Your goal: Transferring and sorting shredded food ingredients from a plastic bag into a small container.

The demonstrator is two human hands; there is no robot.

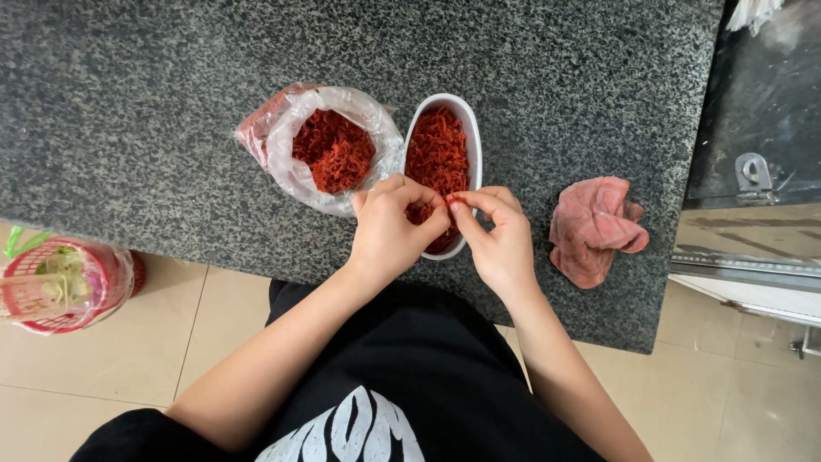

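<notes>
A white oval bowl (473, 152) filled with red shredded strands stands on a speckled granite counter (154, 120). Beside it on the left lies an open clear plastic bag (295, 167) holding more of the same red shreds (333, 152). My left hand (389, 231) and my right hand (496, 239) meet over the near end of the bowl. Their fingertips pinch a small bit of red shred (448, 201) between them. My left hand partly hides the bowl's near rim and touches the bag's edge.
A crumpled pink cloth (594, 229) lies on the counter to the right of the bowl. On the tiled floor at the left stands a red mesh basket (51, 287) with greens in a bag. A dark surface with a metal bracket (753, 171) is at the right.
</notes>
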